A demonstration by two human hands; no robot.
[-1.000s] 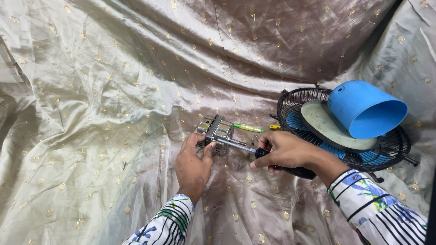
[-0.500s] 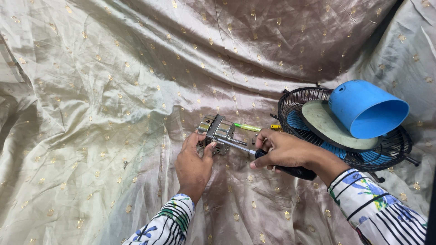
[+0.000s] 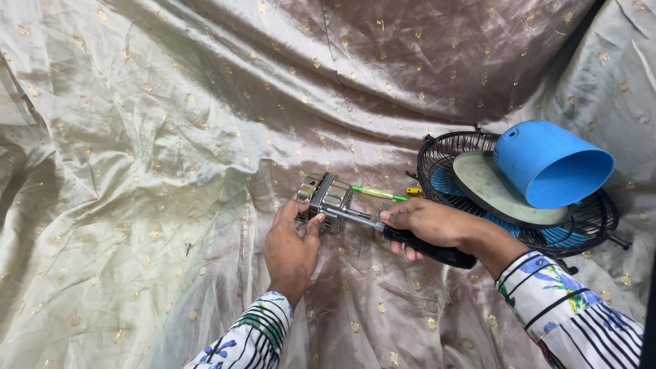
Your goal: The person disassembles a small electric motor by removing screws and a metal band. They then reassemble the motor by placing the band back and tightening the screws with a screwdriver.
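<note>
A small silver fan motor (image 3: 326, 195) rests on the shiny cloth. My left hand (image 3: 290, 247) steadies it from below, thumb and fingers around its near side. My right hand (image 3: 427, 225) grips a black-handled screwdriver (image 3: 430, 250), whose metal shaft reaches left and meets the motor's side. Both sleeves are white with coloured stripes and flowers.
A black wire fan guard (image 3: 588, 225) lies at the right, holding a round grey-green disc (image 3: 495, 195) and a blue plastic cone-shaped housing (image 3: 550, 164). A green-handled tool (image 3: 379, 193) and a small yellow piece (image 3: 414, 191) lie beyond the motor. Crumpled gold-dotted satin cloth (image 3: 171, 137) covers everything.
</note>
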